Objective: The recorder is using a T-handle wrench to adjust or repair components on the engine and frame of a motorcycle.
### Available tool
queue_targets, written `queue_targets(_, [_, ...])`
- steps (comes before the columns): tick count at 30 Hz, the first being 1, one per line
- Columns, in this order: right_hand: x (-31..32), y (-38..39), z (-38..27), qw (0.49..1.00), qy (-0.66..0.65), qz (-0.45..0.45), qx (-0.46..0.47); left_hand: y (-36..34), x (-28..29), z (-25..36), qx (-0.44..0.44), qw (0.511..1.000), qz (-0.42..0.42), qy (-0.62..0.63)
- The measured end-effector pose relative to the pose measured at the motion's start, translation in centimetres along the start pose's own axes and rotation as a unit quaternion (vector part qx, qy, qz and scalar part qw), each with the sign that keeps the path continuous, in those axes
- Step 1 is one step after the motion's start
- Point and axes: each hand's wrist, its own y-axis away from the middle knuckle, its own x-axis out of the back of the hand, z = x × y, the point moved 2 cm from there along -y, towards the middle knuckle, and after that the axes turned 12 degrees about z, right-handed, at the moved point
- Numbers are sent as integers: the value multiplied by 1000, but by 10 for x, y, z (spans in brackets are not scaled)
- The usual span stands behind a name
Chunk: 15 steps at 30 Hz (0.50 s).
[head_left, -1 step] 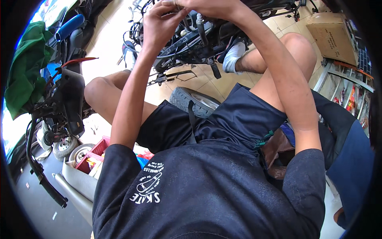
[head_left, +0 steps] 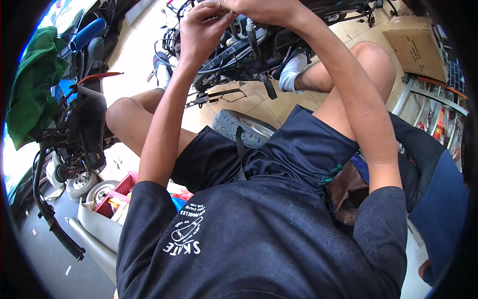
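Observation:
My left hand [head_left: 204, 27] is at the top edge of the view, fingers bent and pinched close to my right hand [head_left: 246, 9]. Their fingertips meet over a small part that I cannot make out, partly hidden by the fingers. Both hands are above a dark machine frame [head_left: 259, 52] with black hoses, cables and metal fittings. My bare forearms reach up to it from either side. Below the frame lies a tyre on a wheel [head_left: 226, 124], between my legs.
At left stand another dark frame [head_left: 89, 134] with green cloth [head_left: 35, 84], a blue cylinder [head_left: 84, 35], small wheels and a red bin [head_left: 119, 194]. At right are a cardboard box [head_left: 413, 47], a metal rack [head_left: 413, 104] of small items and a dark blue padded object [head_left: 438, 199].

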Motion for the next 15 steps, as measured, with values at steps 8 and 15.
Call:
queue_targets(8, [4,-1,-5,989,-89,-102,-54,-2,9,0,22,997,-9,68])
queue_targets(15, [1,-2,-2,999,11,-6,37,0,3,20,-16,999,-18,37])
